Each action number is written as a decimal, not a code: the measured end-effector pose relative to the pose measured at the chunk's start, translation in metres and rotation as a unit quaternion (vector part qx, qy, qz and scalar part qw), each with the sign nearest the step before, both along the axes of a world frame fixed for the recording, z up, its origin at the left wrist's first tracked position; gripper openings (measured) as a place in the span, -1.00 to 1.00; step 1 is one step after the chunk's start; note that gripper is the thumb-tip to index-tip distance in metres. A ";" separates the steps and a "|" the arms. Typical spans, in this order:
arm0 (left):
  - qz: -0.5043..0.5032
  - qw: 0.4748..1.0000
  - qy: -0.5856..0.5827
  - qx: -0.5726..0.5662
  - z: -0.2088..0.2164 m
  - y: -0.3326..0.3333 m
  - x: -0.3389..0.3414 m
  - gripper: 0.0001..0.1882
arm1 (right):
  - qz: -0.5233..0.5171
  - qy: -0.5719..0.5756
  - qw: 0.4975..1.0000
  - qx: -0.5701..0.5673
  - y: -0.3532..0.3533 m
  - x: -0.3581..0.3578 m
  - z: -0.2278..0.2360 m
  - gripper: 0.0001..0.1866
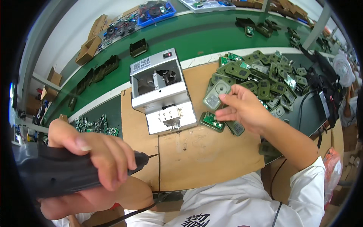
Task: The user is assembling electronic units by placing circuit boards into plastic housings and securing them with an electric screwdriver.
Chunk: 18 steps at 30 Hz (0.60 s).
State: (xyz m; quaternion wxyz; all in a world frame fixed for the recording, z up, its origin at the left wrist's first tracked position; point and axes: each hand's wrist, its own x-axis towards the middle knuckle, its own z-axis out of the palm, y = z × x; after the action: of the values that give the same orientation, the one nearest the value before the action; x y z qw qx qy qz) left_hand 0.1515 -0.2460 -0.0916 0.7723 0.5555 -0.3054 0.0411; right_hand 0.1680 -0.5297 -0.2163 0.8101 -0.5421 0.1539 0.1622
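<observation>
My left hand (96,159) is wrapped round a black electric screwdriver (56,170), whose thin bit points right over the brown board. In my right hand (245,108) an olive-green plastic casing (216,94) with a round part and a square grid is pinched between thumb and fingers. Just below it lies another casing with a green circuit board (212,120) showing, beside a further green casing (237,128). A large heap of similar casings (264,81) spreads to the right of that hand. Between my hands stands a silver screw-feeder-like machine (160,90).
Brown board (204,155) covers the work surface. Small circuit boards (96,125) are piled at left. Behind runs a green belt (204,36) with dark casings (138,48) and a blue tray (157,13) beyond it. Black cables and a white fan (343,70) are at right.
</observation>
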 end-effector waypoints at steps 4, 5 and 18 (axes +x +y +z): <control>-0.032 0.999 -0.009 0.009 -0.004 -0.004 0.002 -0.17 | -0.027 -0.076 0.993 -0.082 -0.018 0.047 -0.003 -0.55; -0.001 1.000 -0.007 0.005 -0.006 -0.005 0.002 -0.15 | -0.041 -0.101 0.991 -0.080 -0.019 0.059 0.006 -0.45; 0.108 0.991 -0.047 0.069 0.003 0.048 -0.001 -0.04 | 0.359 -0.185 0.553 -0.729 -0.054 -0.115 0.060 -0.55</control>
State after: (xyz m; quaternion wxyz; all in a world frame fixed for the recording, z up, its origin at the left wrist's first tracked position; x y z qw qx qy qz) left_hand 0.1506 -0.1978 -0.0884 0.7080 0.6346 -0.2816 0.1291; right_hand 0.0526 -0.5834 -0.1563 0.0227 -0.9754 -0.1413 0.1679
